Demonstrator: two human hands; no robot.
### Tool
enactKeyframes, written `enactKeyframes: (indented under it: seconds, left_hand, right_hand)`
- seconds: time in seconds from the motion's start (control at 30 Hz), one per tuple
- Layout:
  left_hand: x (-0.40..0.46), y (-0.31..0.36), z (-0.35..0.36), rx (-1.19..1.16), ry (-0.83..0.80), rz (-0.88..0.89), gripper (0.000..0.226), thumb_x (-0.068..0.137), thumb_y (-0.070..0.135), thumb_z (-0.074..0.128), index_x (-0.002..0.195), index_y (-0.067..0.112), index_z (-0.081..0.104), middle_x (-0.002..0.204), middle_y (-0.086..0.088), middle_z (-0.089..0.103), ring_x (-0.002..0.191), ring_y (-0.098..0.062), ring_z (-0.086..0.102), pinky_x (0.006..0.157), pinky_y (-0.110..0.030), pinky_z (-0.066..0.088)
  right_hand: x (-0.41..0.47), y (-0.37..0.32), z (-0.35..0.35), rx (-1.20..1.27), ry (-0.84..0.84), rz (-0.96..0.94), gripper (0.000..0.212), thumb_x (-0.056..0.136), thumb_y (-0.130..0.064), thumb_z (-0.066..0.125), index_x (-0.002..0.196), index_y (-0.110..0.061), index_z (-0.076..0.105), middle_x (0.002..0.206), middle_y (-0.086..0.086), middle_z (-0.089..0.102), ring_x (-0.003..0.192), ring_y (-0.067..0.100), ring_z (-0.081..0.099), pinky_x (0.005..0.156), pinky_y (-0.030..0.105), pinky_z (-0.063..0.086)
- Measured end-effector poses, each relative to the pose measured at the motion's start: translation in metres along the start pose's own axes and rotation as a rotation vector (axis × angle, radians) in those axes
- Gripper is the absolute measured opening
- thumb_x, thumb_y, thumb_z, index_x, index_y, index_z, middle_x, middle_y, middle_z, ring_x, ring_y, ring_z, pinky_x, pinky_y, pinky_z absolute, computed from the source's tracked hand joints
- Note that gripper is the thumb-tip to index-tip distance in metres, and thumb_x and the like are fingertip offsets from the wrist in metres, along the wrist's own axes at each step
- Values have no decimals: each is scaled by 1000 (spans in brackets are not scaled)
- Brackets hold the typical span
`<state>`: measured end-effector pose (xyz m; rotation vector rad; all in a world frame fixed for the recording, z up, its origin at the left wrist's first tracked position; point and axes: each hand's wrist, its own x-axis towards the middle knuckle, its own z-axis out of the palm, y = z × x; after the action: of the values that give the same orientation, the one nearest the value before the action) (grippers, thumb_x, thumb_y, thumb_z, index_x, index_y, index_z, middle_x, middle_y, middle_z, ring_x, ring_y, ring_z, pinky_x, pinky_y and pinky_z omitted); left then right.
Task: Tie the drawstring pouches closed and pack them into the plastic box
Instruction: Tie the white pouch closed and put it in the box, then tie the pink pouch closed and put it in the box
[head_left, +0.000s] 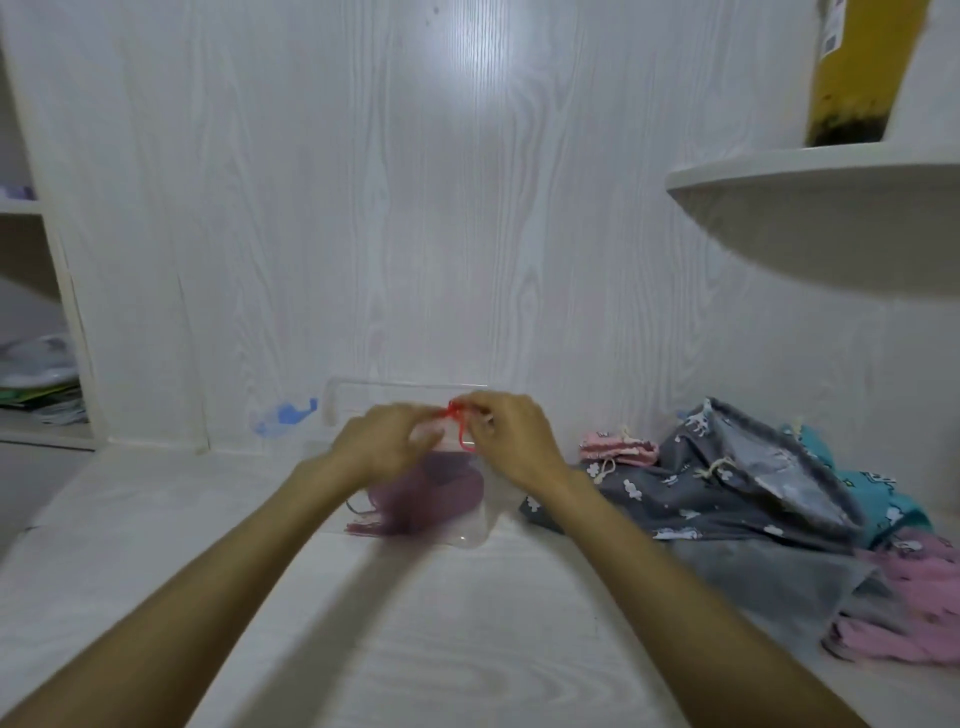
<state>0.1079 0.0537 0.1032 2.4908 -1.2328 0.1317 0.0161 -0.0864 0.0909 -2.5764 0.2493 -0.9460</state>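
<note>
Head view: left hand (387, 441) and right hand (511, 439) each grip closed on thin red drawstring (457, 415) of blurred mauve sheer pouch (431, 499), above clear plastic box (363, 395) on white counter (415, 623).

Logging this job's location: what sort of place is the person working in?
Probably a home room or storage nook, not a workshop: a white wood-grain desk against matching wall panelling, a rounded corner shelf, and fabric pouches heaped beside a clear plastic box.

White wood-grain wall panel (415, 208) catches a light glare; a curved corner shelf (831, 176) at right, open shelving (31, 208) left, above a white bench (415, 623).
</note>
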Motion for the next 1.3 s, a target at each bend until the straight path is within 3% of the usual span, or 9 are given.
enactKeyframes:
  seconds: [0.17, 0.33, 0.47, 0.63, 0.8, 0.93, 1.0, 1.17, 1.3]
  left_hand:
    - [2, -8, 1, 269, -90, 53, 45, 97, 54, 18, 103, 34, 58, 91, 1, 65, 104, -21, 58, 106, -40, 26]
    - [12, -8, -9, 343, -232, 9, 52, 96, 58, 18, 120, 31, 56, 119, 2, 64, 111, -22, 55, 93, -35, 34]
    - [8, 12, -13, 323, 69, 68, 44, 94, 55, 36, 125, 30, 56, 126, 3, 62, 116, -20, 55, 97, -35, 39]
    - [-2, 89, 4, 9, 327, 171, 23, 92, 35, 49, 109, 32, 65, 110, 6, 67, 106, -19, 59, 78, -28, 39]
    - [25, 144, 60, -140, 99, 240, 33, 93, 25, 48, 124, 29, 58, 128, 2, 60, 117, -22, 55, 93, -33, 45]
    - [62, 170, 105, -131, -29, 286, 62, 93, 20, 50, 149, 22, 24, 155, -4, 27, 140, -26, 28, 110, -42, 32]
    - [77, 177, 114, -135, -28, 235, 60, 91, 26, 56, 145, 19, 32, 150, -7, 36, 137, -27, 34, 108, -41, 35]
    - [76, 177, 118, -172, 106, 178, 19, 88, 31, 59, 97, 21, 73, 94, -4, 74, 92, -24, 66, 78, -33, 50]
    - [44, 163, 105, -299, 215, 243, 18, 88, 28, 62, 101, 26, 73, 94, 5, 75, 86, -11, 68, 74, -28, 52]
  right_hand:
    - [11, 16, 6, -147, -369, 51, 42, 100, -22, 23, 130, -17, 53, 133, 0, 58, 128, 15, 46, 118, 39, 7]
    - [13, 22, 8, 150, -298, 107, 38, 102, -23, 27, 123, -15, 58, 127, 1, 60, 122, 17, 50, 105, 29, 34]
    - [-7, 34, -19, 291, -149, 125, 25, 99, -19, 43, 112, -20, 65, 125, -4, 60, 119, 10, 50, 97, 19, 33]
    - [-49, 73, -79, 42, 40, 149, 21, 89, -16, 55, 93, -32, 68, 108, -7, 64, 108, 16, 55, 95, 33, 43]
    - [-101, 120, -131, -492, 236, 360, 27, 80, -26, 56, 102, -17, 69, 108, 9, 67, 106, 32, 57, 90, 37, 41]
    - [-145, 156, -132, -678, 80, 364, 55, 73, -38, 47, 120, -12, 60, 124, 12, 60, 121, 34, 50, 103, 46, 25]
    - [-152, 157, -131, -751, 130, 276, 47, 72, -31, 52, 115, -16, 63, 123, 8, 61, 123, 32, 50, 106, 47, 19]
    - [-136, 124, -124, -634, 336, 46, 31, 76, -17, 65, 108, -14, 63, 114, 5, 62, 108, 28, 56, 89, 41, 49]
    - [-117, 109, -107, -361, 46, 233, 56, 86, -23, 62, 137, -16, 40, 137, 3, 43, 117, 24, 50, 90, 37, 44]
